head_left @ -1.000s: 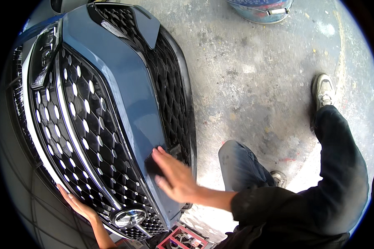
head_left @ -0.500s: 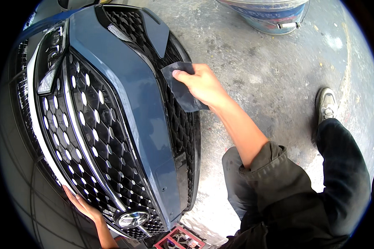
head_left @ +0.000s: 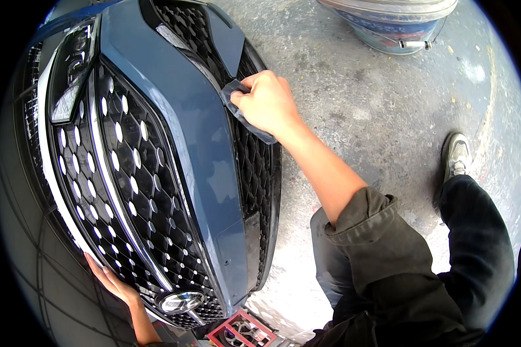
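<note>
The front of a car fills the left side, with a blue-grey bumper [head_left: 200,144] and a black grille [head_left: 150,179] dotted with bright chrome pieces. My right hand [head_left: 267,103] is closed on a thin dark sheet [head_left: 252,124], which looks like sandpaper. Thumb and fingers bend the sheet against the bumper's edge, beside the lower black mesh [head_left: 255,168]. At the lower left, my left hand [head_left: 113,284] lies with fingers stretched out along the front edge of the dark hood, above the grille. Its palm side is hidden.
A paint-stained bucket [head_left: 388,29] with a wire handle stands on the stained concrete floor [head_left: 353,98] at the far side. A red-framed box [head_left: 243,329] holding metal parts sits by the bumper's near end. My shoe [head_left: 458,153] rests at the right.
My right hand has moved a little up and left, and its fingers have curled more. The sheet, broad and flat before, is now folded narrower. My left hand stays at the hood edge.
</note>
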Motion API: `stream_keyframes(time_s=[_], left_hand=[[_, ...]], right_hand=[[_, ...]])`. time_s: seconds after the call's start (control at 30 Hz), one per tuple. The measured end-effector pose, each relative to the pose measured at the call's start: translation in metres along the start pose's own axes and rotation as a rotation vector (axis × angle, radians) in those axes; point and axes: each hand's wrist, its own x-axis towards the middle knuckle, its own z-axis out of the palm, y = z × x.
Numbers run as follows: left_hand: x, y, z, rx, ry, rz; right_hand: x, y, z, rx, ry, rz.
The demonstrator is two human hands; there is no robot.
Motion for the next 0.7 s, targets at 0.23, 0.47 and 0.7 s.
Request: stream_keyframes(time_s=[0.23,0.47,0.7], left_hand=[[-0.001,-0.002,0.001,-0.006,0.013,0.017],[-0.001,-0.003,-0.001,-0.044,-0.016,0.006],[-0.001,-0.004,-0.002,-0.041,-0.022,0.008]], right_hand=[[-0.010,-0.007,0.000,-0.051,-0.043,-0.021],[-0.007,-0.005,0.007,0.096,-0.085,0.007],[0.001,0.004,0.016,0.200,0.024,0.020]])
